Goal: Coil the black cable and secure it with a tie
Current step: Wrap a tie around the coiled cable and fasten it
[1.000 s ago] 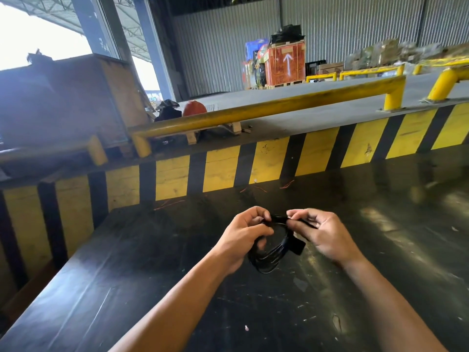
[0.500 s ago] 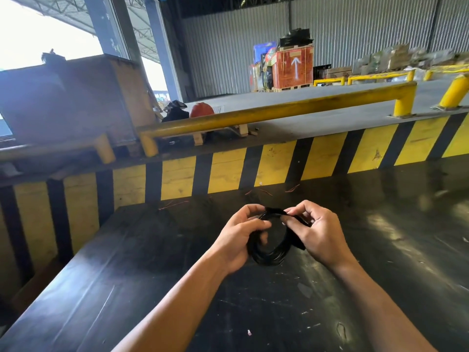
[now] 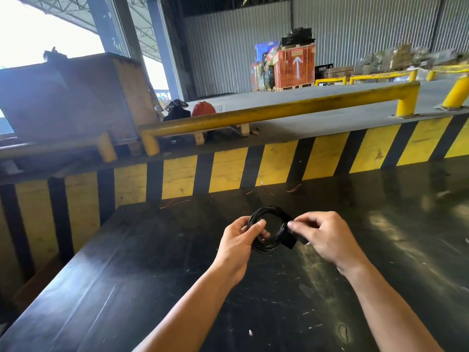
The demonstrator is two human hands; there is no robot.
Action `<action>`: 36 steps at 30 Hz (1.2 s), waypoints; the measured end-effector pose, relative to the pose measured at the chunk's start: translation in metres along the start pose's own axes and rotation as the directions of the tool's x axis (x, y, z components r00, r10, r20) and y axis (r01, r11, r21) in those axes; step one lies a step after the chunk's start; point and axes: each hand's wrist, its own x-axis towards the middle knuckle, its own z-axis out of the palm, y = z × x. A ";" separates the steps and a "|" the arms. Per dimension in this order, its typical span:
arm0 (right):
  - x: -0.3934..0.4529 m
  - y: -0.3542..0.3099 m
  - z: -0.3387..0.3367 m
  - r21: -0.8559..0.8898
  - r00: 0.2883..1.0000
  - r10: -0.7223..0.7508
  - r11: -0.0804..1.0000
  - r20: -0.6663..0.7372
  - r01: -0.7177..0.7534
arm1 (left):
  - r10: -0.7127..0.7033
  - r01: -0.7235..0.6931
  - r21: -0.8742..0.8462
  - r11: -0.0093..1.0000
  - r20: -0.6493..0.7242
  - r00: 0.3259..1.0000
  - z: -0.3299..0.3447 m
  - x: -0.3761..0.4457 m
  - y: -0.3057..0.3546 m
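Observation:
The black cable is wound into a small round coil held just above the black table. My left hand grips the coil's left side, thumb across the strands. My right hand pinches a flat black tie strap wrapped at the coil's right side, thumb and forefinger closed on it. A loose end of the strap sticks out below my right thumb. Part of the coil is hidden behind my left fingers.
A yellow-and-black striped barrier runs along the table's far edge, with a yellow rail above it. Thin orange wire scraps lie near the barrier. A wooden crate stands at the back left.
The coil has been turned more upright and lifted away from me. My right hand has shifted to the coil's right side and now pinches the strap there.

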 end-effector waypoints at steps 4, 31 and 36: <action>0.000 0.002 0.010 -0.184 0.975 0.185 0.970 0.120 -0.161 | 0.046 -0.047 0.083 0.995 0.011 0.999 0.006 -0.001 -0.006; -0.019 0.002 0.003 0.548 0.968 0.080 0.812 0.239 -0.203 | 0.116 -0.116 0.277 0.954 0.016 0.993 0.017 -0.007 -0.011; -0.016 0.002 -0.001 0.439 0.980 -0.028 0.896 0.196 -0.063 | 0.168 -0.184 0.475 0.860 0.076 0.983 0.012 -0.004 -0.009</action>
